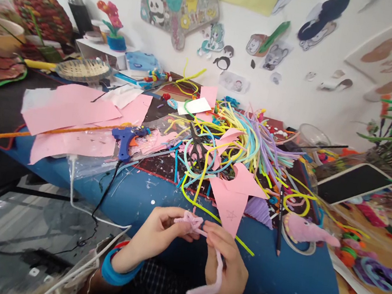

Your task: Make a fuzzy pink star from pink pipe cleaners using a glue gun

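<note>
A pale pink pipe cleaner [213, 285] is held between my two hands near the table's front edge. One end of it is folded into a small star-like shape [189, 220], pinched by my left hand [159, 237]. My right hand [226, 263] has its fingers closed on the straight length just right of that shape, and the loose tail hangs bent below the palm. Just beyond my hands lies a cut piece of pink paper [230, 205] with a star drawn on it. A yellow-green pipe cleaner [217, 216] runs behind my fingers.
Scissors [197, 149] lie in a heap of coloured pipe cleaners [252, 135]. A blue glue gun [125, 142] rests by pink sheets [73, 110] at left. To the right are a black pencil [280, 222], a pink plush-like piece [306, 229] and a phone [353, 183].
</note>
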Available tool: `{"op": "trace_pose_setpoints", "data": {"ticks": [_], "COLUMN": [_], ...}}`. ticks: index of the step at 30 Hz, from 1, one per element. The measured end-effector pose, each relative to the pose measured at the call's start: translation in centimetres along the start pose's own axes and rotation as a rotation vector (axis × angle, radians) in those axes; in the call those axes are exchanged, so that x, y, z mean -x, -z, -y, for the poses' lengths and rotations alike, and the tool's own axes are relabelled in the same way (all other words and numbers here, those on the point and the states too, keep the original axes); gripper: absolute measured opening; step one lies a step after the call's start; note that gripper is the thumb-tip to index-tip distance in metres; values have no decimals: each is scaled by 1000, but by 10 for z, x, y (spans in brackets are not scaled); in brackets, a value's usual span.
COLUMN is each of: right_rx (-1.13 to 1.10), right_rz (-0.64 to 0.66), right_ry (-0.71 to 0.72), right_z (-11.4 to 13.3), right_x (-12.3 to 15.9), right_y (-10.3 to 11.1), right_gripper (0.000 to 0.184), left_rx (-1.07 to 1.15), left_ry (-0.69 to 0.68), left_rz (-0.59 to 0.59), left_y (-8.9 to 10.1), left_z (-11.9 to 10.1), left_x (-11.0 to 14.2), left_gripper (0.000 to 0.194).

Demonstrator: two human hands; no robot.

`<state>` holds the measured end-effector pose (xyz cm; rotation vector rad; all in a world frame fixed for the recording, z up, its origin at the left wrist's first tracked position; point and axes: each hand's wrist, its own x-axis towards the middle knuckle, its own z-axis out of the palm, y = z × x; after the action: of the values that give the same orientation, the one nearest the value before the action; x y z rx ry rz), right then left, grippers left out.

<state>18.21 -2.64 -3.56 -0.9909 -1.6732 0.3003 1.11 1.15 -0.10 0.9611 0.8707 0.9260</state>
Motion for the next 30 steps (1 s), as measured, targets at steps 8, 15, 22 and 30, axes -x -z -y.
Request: {"op": "trace_pose_setpoints", "data": {"ticks": [8, 15, 22, 30], "right_rx": [80, 39, -227, -399], "right_rz": [84, 207, -91, -127], "right_ry": [238, 230, -432, -586], "right_z": [18, 22, 27, 22], "right_x": [-5, -17, -20, -34], "right_y": [-5, -7, -7, -13], "right_gripper": [31, 22, 13, 8], "left_rx": [-20, 154, -101, -212], "left_ry": [-201, -51, -174, -191], "left_rz": [-200, -332, -283, -213], "left_y": [-8, -15, -21, -23], "left_z": [9, 9, 9, 6], "left_x": [0, 0, 5, 12], "left_gripper": [35, 21, 19, 22]}}
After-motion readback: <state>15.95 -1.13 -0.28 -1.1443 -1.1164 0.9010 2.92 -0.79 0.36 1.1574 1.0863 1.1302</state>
